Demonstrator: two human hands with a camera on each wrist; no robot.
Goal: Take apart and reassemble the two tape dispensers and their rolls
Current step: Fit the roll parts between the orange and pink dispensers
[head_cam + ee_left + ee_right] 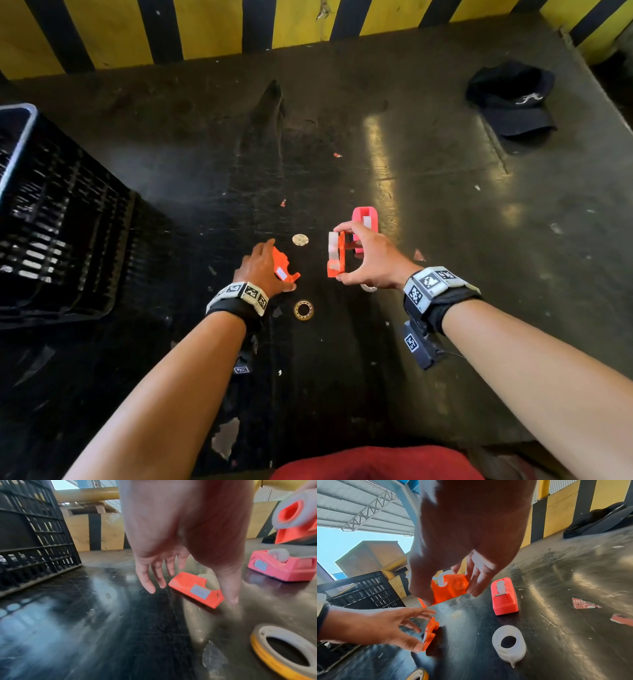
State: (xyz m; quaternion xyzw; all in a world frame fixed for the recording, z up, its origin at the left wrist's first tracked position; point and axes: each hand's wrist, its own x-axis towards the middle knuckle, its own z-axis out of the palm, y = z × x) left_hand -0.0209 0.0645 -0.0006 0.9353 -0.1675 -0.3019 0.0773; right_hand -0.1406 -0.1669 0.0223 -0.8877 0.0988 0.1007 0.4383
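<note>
My right hand (342, 253) pinches one orange dispenser half (450, 588) between thumb and fingers and holds it above the dark table. A white tape roll (333, 245) sits on its hub. My left hand (267, 265) hovers with spread, straight fingers over the other orange half (193, 588), which lies on the table; the thumb tip is at the half's near end. The pink dispenser (504, 597) stands whole behind my right hand with a roll inside. A yellow-edged roll (303, 310) and a translucent white roll (510, 654) lie loose on the table.
A black slatted crate (51, 222) stands at the left edge. A dark cap (513, 99) lies at the far right. A small white disc (300, 240) lies between my hands. Red label scraps (585, 603) dot the table. A yellow-and-black striped wall (212, 27) closes the back.
</note>
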